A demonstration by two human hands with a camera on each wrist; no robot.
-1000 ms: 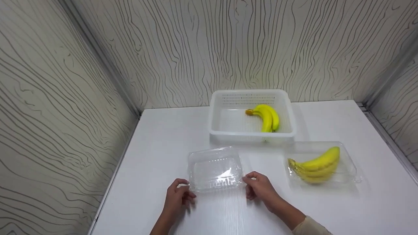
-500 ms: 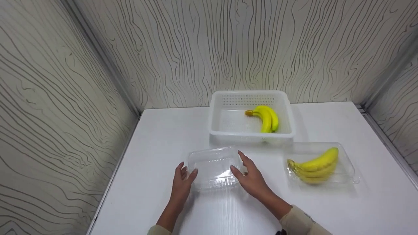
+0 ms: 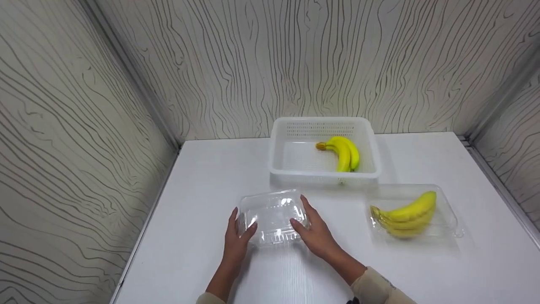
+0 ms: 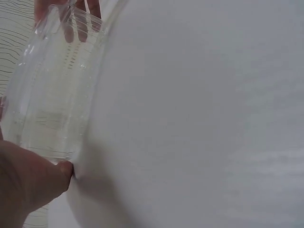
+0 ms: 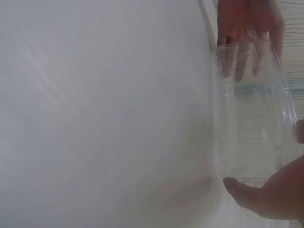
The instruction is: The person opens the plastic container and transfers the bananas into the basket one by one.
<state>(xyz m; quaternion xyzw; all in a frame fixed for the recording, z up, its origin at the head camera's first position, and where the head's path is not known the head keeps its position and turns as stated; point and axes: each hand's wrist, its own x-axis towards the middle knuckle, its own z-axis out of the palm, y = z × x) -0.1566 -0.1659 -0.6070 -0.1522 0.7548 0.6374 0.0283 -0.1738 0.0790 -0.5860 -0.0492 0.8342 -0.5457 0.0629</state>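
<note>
A clear plastic lidded box (image 3: 272, 215) sits at the near middle of the white table (image 3: 202, 177). My left hand (image 3: 237, 238) grips its left end, thumb on the front face and fingers along the side. My right hand (image 3: 313, 232) clasps the right end the same way. In the left wrist view the box (image 4: 52, 95) fills the left side, with my left thumb (image 4: 35, 183) pressed on its near edge. In the right wrist view my right thumb (image 5: 266, 194) touches the box (image 5: 251, 118), and my left hand (image 5: 247, 28) shows behind its far end.
A white perforated basket (image 3: 325, 176) stands at the back with a banana bunch (image 3: 345, 152) inside. To the right, a clear tray (image 3: 447, 211) holds another bunch (image 3: 405, 215). Patterned walls close in the back and both sides.
Both hands moved forward from the box's near corners to clasp its two ends. The box shifted slightly left and looks tipped up a little.
</note>
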